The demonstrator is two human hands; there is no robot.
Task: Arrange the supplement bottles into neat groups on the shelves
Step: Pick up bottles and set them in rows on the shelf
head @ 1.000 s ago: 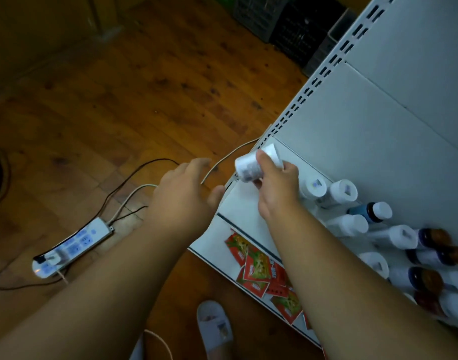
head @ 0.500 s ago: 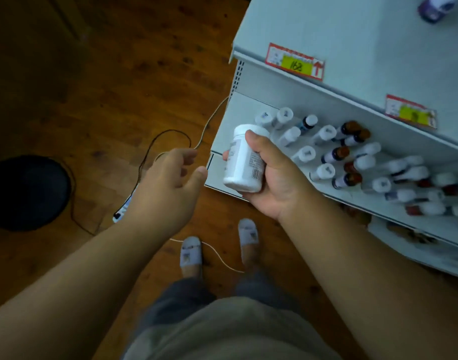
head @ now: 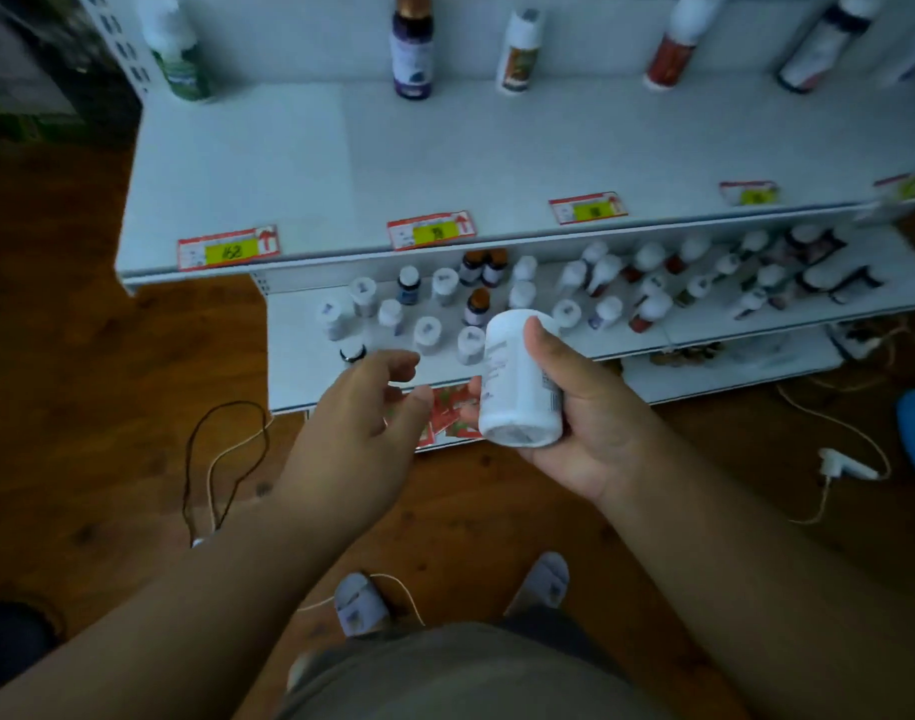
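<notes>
Nearest the camera, two slippered feet stand on the wooden floor. Above them, the right hand grips a white bottle, thumb along its side and fingers curled beneath; the bottle is tilted, base toward the camera, held in the air in front of the lower shelf. The left hand is just beside it, fingers loosely curled, holding nothing. A dark cable loops on the floor at left. The lower shelf carries many small capped bottles, loosely scattered. The upper shelf bears yellow price tags along its front edge and five taller bottles, spaced well apart, at the back.
</notes>
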